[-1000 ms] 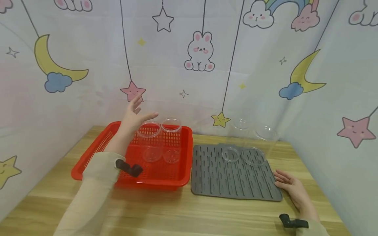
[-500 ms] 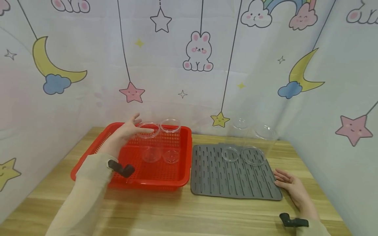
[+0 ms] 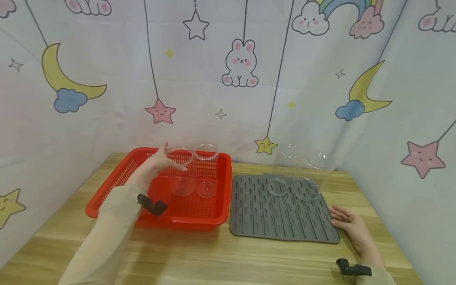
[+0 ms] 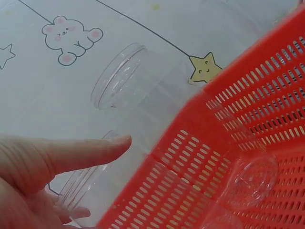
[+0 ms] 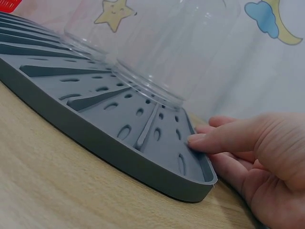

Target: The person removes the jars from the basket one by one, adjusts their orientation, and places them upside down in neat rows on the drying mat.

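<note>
Two clear plastic jars stand in a red slotted basket [image 3: 221,213], the left jar [image 3: 182,186] beside the right jar [image 3: 206,190]. My left hand [image 3: 156,163] is at the left jar's top, thumb straight across its near side and other fingers partly hidden behind it. The left wrist view shows the thumb [image 4: 102,150] over the jar's rim. My right hand [image 3: 352,225] rests at the right edge of a grey ribbed drying mat [image 3: 256,221]. Its thumb touches the mat's rim; the other fingers lie loosely outside the edge, partly hidden.
Two more clear jars stand on the mat's back right part, a slimmer jar [image 3: 278,187] and a wider jar [image 3: 307,190], seemingly mouth down. Basket and mat lie side by side on a wooden table [image 3: 228,261]. A patterned cloth [image 3: 213,79] surrounds the table's back and sides.
My left hand has come down from above the basket to the left jar's top, its thumb now below the rim. My right hand, the mat and the jars look unmoved.
</note>
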Available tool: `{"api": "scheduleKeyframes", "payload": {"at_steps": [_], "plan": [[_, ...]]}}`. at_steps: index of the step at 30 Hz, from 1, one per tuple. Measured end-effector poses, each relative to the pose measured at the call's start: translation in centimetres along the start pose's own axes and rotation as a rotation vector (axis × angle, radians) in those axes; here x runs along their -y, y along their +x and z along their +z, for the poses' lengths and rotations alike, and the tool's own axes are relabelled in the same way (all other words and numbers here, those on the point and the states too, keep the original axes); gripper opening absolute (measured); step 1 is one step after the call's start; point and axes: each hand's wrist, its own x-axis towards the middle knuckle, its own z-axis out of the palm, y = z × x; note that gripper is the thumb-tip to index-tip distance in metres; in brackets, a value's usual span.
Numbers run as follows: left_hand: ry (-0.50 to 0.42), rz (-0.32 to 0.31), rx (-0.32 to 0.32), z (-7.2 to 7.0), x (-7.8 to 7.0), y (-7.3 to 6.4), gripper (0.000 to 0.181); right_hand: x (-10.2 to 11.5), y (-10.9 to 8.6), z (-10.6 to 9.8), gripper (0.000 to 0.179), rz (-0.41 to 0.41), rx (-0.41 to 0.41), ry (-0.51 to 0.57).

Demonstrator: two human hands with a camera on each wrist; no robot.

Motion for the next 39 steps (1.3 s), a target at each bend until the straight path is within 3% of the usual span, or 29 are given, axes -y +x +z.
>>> {"api": "scheduleKeyframes", "payload": {"at_steps": [17,24,29,36,39], "plan": [[-0.019,0.019,-0.022,0.1,0.8,0.3,0.101,0.0,-0.1,0.2,0.077,-0.01,-0.003,0.02],[-0.029,0.097,-0.037,-0.6,0.3,-0.4,0.095,0.1,0.0,0.3,0.078,0.001,-0.005,0.009],[-0.07,0.134,-0.117,-0.8,-0.2,-1.3,0.1,0.5,0.0,0.5,0.078,0.043,-0.002,0.029],[-0.204,0.188,-0.316,-0.7,-0.9,-2.8,0.106,1.8,-0.1,0.7,0.079,0.119,-0.014,0.054],[-0.226,0.23,-0.391,-0.5,-1.3,-3.4,0.104,2.9,-0.4,0.7,0.078,0.098,-0.02,-0.002]]}}
